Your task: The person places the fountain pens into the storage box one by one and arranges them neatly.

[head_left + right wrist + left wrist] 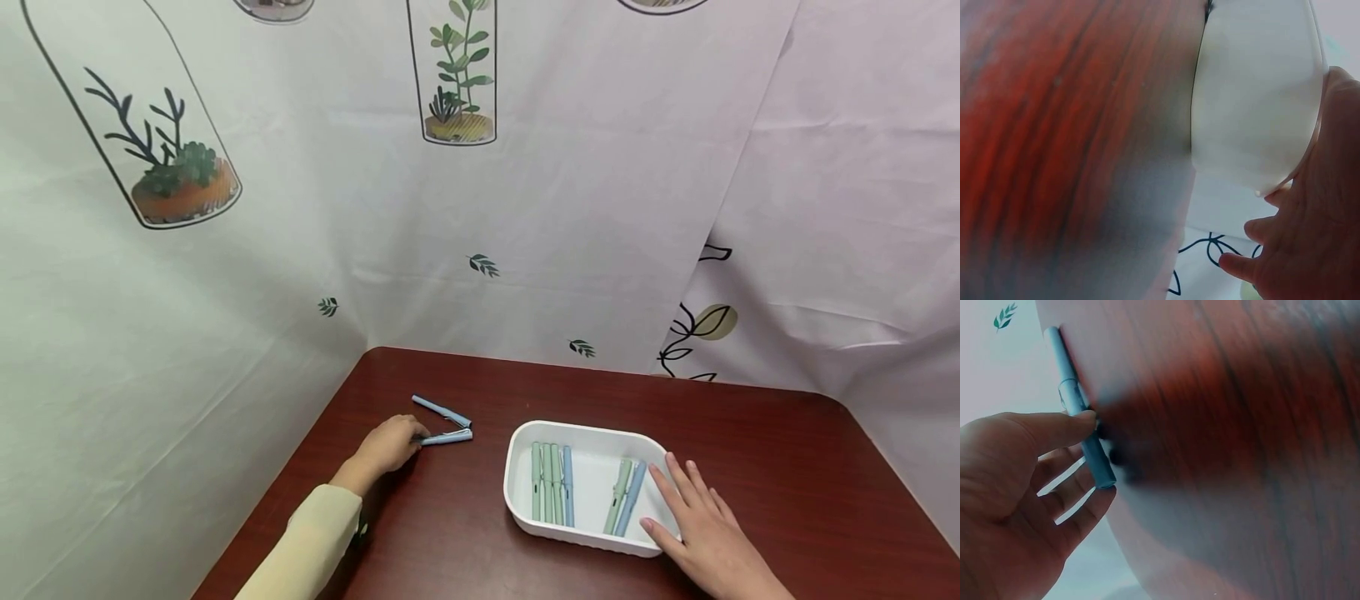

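My left hand pinches the near end of a blue pen with a clip, at the left of the table. In the left wrist view the thumb lies across this pen, with fingers behind it. A second blue pen lies just beyond, and their clip ends nearly meet. My right hand rests spread on the right rim of a white tray. Inside, three green pens and a blue pen stand side by side at left; another green pen and blue pen lie at right.
The tray sits on a dark red-brown table with rounded far corners. A pale cloth printed with plants in jars hangs behind the table and along its sides.
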{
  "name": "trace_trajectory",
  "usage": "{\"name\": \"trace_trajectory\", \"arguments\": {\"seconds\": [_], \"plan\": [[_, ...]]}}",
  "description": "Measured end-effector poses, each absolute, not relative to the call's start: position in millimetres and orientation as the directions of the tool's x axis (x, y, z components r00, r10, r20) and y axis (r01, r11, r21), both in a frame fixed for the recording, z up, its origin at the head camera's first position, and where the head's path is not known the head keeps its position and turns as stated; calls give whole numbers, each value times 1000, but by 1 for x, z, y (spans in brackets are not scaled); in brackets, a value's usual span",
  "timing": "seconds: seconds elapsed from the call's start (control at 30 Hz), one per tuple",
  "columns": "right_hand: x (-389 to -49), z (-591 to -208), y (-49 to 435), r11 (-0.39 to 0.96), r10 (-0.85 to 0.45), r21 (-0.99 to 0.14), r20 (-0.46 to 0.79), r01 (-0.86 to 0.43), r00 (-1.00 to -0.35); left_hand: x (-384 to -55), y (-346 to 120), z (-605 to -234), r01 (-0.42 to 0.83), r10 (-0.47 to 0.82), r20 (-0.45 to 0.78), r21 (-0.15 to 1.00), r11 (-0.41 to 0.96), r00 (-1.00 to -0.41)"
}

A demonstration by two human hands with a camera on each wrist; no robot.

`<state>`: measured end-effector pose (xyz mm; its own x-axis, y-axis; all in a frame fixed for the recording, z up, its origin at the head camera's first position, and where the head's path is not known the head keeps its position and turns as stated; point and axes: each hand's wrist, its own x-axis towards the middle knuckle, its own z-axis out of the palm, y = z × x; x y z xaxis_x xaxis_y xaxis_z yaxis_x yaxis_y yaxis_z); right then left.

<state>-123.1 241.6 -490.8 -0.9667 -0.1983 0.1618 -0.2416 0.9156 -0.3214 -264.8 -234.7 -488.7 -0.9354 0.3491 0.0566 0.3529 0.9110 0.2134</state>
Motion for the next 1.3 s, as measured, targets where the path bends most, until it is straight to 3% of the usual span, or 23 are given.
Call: {"name": "trace_trajectory", "arguments": {"seconds": [0.33, 0.63, 0.77, 1.3], "plan": [[-122, -490, 242, 912, -195, -336, 148, -235, -969, -252, -224, -477, 330, 340, 30, 330, 885, -940], [-122, -490, 241, 908, -197, -341, 168, -245, -966, -239, -201, -467, 260, 393, -34, 697, 668, -919], [-122, -490, 241, 908, -198, -340, 168, -245, -966, -232, -192, -465, 226, 432, -55, 788, 572, -900], [-123, -490, 241, 908, -206, -334, 167, -252, -964, -210, -154, -446, 179, 504, -54, 898, 402, -862]]}}
